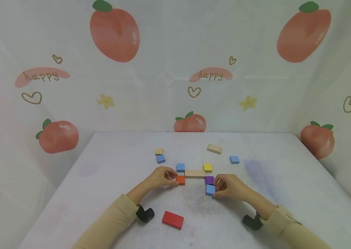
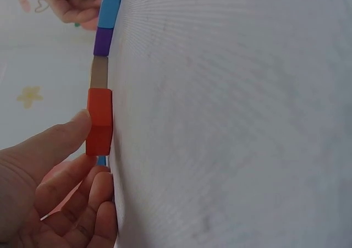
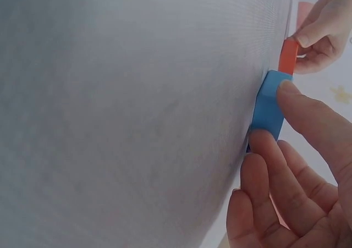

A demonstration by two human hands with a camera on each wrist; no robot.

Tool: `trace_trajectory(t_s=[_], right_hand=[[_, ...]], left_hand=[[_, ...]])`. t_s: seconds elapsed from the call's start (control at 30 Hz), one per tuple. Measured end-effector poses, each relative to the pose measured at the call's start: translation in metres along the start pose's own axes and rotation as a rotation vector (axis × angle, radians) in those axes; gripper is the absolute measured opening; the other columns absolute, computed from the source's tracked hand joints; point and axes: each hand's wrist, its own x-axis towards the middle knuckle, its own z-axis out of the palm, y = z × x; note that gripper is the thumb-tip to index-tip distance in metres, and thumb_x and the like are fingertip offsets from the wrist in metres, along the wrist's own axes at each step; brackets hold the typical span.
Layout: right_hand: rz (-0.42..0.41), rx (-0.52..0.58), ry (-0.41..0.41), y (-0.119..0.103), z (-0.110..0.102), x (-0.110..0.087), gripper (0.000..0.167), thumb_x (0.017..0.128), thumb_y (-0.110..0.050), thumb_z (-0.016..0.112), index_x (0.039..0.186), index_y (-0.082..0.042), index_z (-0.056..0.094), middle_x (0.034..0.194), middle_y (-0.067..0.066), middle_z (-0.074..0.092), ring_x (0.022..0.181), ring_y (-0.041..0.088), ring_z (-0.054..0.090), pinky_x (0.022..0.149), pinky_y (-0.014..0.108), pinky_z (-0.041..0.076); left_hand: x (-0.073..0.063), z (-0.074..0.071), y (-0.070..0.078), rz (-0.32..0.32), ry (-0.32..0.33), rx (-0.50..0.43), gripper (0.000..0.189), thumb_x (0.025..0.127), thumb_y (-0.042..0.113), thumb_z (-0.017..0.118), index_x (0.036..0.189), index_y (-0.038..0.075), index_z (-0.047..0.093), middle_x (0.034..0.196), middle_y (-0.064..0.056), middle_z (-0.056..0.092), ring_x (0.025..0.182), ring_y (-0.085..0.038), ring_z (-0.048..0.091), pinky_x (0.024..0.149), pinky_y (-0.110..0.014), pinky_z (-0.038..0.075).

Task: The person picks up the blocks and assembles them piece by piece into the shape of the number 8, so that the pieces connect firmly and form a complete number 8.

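My left hand (image 1: 162, 177) pinches an orange-red block (image 1: 180, 180) between thumb and index finger at the left end of a flat wooden plank (image 1: 195, 174). On the other side, my right hand (image 1: 229, 186) holds a light blue block (image 1: 210, 190) by its edges; that block sits against the near side of a purple block (image 1: 209, 180). Behind the orange-red one lies another blue block (image 1: 180, 167), and a yellow block (image 1: 207, 168) lies at the plank's far right corner. In the right wrist view, thumb and index finger grip the blue block (image 3: 268, 108).
A red rectangular block (image 1: 173, 220) lies near the front. Farther back are a striped wooden block (image 1: 159, 151), a blue block (image 1: 161, 159), a wooden plank (image 1: 214, 149) and, to the right, one more blue block (image 1: 234, 159). A patterned cloth hangs behind the table (image 1: 107, 155).
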Motion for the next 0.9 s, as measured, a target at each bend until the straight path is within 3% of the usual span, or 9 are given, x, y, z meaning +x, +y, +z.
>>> trace_trajectory(t_s=[0.47, 0.9], right_hand=[[-0.02, -0.006, 0.011, -0.002, -0.001, 0.0, 0.029, 0.074, -0.019, 0.077, 0.09, -0.004, 0.058, 0.073, -0.002, 0.064, 0.065, -0.001, 0.052, 0.061, 0.016, 0.046], [0.007, 0.014, -0.001, -0.001, 0.0, -0.001, 0.028, 0.075, -0.02, 0.077, 0.09, -0.005, 0.058, 0.075, -0.003, 0.064, 0.066, 0.0, 0.053, 0.061, 0.016, 0.047]], left_hand=[[-0.005, -0.011, 0.002, 0.02, 0.016, 0.025, 0.032, 0.079, 0.02, 0.073, 0.106, 0.005, 0.066, 0.093, -0.005, 0.064, 0.081, -0.012, 0.057, 0.072, -0.022, 0.049], [-0.008, -0.043, -0.007, -0.003, 0.174, 0.034, 0.032, 0.083, 0.019, 0.07, 0.109, 0.001, 0.065, 0.098, -0.01, 0.066, 0.087, -0.02, 0.062, 0.078, -0.032, 0.052]])
